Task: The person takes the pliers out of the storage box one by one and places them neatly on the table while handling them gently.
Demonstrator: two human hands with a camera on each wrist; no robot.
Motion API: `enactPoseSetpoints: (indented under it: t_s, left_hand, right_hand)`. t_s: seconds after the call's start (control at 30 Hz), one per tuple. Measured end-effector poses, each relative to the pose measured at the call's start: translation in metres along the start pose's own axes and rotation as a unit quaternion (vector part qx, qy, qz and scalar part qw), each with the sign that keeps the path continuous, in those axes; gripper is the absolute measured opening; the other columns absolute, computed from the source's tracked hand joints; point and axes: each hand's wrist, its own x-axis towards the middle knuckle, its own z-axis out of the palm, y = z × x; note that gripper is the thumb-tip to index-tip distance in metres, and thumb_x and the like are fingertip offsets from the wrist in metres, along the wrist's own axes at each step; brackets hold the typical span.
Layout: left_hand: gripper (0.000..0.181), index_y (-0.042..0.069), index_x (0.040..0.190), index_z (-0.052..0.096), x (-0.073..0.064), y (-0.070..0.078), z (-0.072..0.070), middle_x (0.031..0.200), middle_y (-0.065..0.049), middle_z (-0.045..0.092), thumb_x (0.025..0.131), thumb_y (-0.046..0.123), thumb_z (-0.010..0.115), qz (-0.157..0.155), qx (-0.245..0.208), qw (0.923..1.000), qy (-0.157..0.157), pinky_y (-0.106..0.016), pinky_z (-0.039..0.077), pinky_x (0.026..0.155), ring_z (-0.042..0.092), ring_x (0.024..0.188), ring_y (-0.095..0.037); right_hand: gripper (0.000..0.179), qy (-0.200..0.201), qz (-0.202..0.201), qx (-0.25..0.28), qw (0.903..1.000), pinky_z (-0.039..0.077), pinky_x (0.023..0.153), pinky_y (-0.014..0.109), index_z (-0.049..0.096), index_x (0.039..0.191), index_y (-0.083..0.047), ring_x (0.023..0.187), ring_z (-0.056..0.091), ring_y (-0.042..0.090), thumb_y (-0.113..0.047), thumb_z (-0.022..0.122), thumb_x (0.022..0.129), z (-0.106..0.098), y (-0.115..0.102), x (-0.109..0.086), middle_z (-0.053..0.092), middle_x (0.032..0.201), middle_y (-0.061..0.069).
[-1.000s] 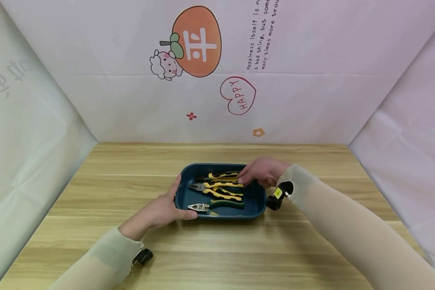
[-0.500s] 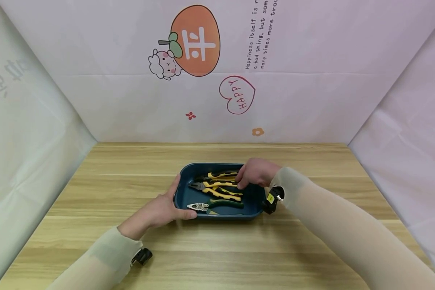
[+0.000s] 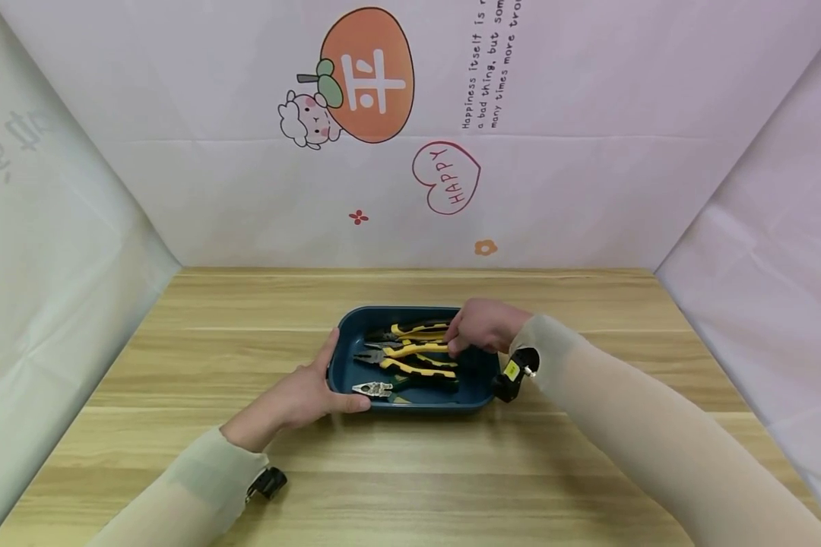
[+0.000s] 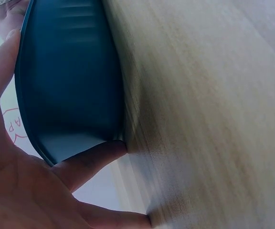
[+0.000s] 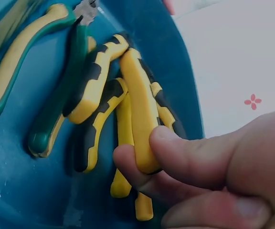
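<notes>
My right hand (image 3: 489, 325) reaches over the far right of a dark blue tray (image 3: 475, 389). Its thumb and finger pinch one handle of yellow-and-black pliers (image 5: 140, 109). These pliers (image 3: 395, 364) have their head pointing left, close above the other tools. Beneath and behind them lie more yellow-and-black pliers (image 3: 417, 330), partly covered. Pliers with green handles (image 3: 375, 390) lie along the near side, silver head leftward, handles partly hidden. At the tray's left end, my left hand (image 3: 304, 399) spreads straight fingers against the wall, thumb along the near rim.
The tray stands on a wood-grain table (image 3: 397, 479). A white printed sheet (image 3: 554, 197) rises behind the table's back edge, and pale sheets (image 3: 759, 251) close off both sides. A black wrist camera (image 3: 509, 377) hangs beside the tray's right end.
My right hand has moved slightly left, and the pliers it pinches have risen and shifted toward me, now covering part of the green handles. The left hand has stayed at the tray's left end.
</notes>
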Motion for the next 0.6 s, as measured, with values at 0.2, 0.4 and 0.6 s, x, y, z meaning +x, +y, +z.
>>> enactPoseSetpoints:
  t_s: [0.2,0.4,0.6]
  left_hand:
    - [0.133,0.024,0.161,-0.008,0.001,0.0,-0.001,0.133,-0.033,0.052,0.071,0.065,0.081,0.001,-0.006,1.0,-0.004,-0.04,0.045,0.072,0.059,0.087,-0.025]
    - [0.133,0.025,0.161,-0.008,-0.001,-0.001,-0.001,0.14,-0.036,0.044,0.07,0.068,0.079,-0.003,0.007,1.0,-0.001,-0.049,0.047,0.083,0.059,0.107,-0.034]
    - [0.133,0.026,0.161,-0.008,-0.001,0.0,0.0,0.141,-0.036,0.043,0.07,0.068,0.079,-0.005,0.004,1.0,0.0,-0.051,0.046,0.087,0.058,0.112,-0.035]
  right_hand:
    - [0.024,-0.03,0.005,0.048,0.9983,0.026,0.042,0.025,0.072,0.12,-0.007,0.039,0.026,0.01,-0.012,0.065,0.097,-0.007,0.006,-0.001,0.074,0.096,0.002]
    - [0.029,-0.043,0.002,0.101,0.9939,0.027,0.042,0.025,0.068,0.126,-0.004,0.039,0.025,0.01,-0.011,0.063,0.098,-0.009,0.014,-0.004,0.074,0.099,0.005]
    - [0.029,-0.033,-0.006,0.187,0.9818,0.027,0.044,0.025,0.067,0.126,0.001,0.042,0.027,0.011,-0.006,0.062,0.098,-0.012,0.027,-0.013,0.073,0.102,0.012]
